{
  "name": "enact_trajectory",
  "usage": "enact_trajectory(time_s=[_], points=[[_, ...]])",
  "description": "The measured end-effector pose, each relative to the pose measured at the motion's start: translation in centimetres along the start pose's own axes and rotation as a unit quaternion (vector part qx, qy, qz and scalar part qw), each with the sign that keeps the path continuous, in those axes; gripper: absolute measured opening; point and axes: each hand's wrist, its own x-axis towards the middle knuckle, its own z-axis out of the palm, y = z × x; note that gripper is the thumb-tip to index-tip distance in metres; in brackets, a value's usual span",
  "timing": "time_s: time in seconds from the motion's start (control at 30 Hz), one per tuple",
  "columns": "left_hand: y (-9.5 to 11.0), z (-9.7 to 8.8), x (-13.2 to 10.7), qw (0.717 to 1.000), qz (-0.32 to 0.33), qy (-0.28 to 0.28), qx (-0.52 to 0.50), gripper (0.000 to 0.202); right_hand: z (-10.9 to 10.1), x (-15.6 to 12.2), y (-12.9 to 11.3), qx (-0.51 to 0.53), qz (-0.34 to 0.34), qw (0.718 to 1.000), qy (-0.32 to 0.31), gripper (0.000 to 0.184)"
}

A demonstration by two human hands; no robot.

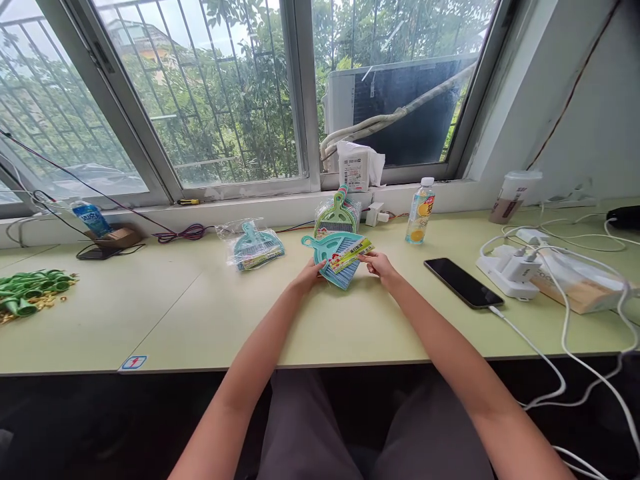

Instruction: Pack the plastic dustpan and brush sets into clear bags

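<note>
On the far left of the table lies a heap of green clips, well apart from the work. Behind it, by the window sill, a blue bottle leans on a small box, with a coil of purple cable further along. Next comes a bagged dustpan set, teal, lying flat and untouched. At centre, the left hand grips the left edge of a teal dustpan set, fingers closed under it and thumb on top; the set is held just above the table, tilted towards the person. The right hand pinches the right end of the yellow label that runs across the set. Just behind stands a green dustpan set in clear wrap, propped against the sill, and a tissue pack above it. In my judgement the held set is light, of stiff thin plastic with soft bristles; the label is card and would crease or tear if pulled, so hold is best taken on the pan's rim or handle. Any clear wrap on it would be slippery. To the right stand a drink bottle, a phone face up on its cable, a white charger block with trailing leads, and a cup by the wall.
</note>
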Motion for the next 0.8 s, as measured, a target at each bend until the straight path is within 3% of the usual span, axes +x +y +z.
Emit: enact_trajectory(time_s=[0.1,0.2,0.33,0.43,0.5,0.6,0.63,0.73,0.8], points=[[-0.3,-0.6,0.4,0.998,-0.002,0.058,0.019,0.038,-0.7,0.3,-0.1,-0.033,0.032,0.999,-0.005,0.008],[0.0,-1.8,0.9,0.996,0.007,0.089,0.025,0.041,-1.9,0.6,-0.4,-0.048,0.035,0.997,0.047,0.011],[0.2,-2.1,1.2,0.995,0.024,0.086,0.037,0.044,-4.5,0.9,-1.0,-0.058,0.034,0.988,0.14,0.04],[0.1,-1.4,1.1,0.996,0.035,0.068,0.054,0.044,-5.8,1.0,-1.5,-0.097,0.043,0.983,0.15,0.05],[0.0,-0.9,0.9,0.995,0.041,0.056,0.073,0.044,-5.3,0.7,-1.8,-0.135,0.034,0.98,0.143,0.047],[-0.1,-0.3,0.6,0.992,0.054,0.042,0.11,0.04,-2.1,-0.5,-1.7,-0.208,-0.023,0.967,0.143,0.038],[-0.1,-0.2,0.5,0.99,0.059,0.04,0.122,0.039,-0.5,-1.2,-1.6,-0.252,-0.055,0.956,0.139,0.034],[-0.1,0.1,0.3,0.984,0.076,0.038,0.158,0.035,4.6,-3.3,-1.0,-0.522,-0.185,0.827,0.095,0.034],[-0.1,0.2,0.3,0.98,0.088,0.041,0.174,0.034,7.1,-4.2,-0.6,-0.596,-0.207,0.772,0.075,0.033]])
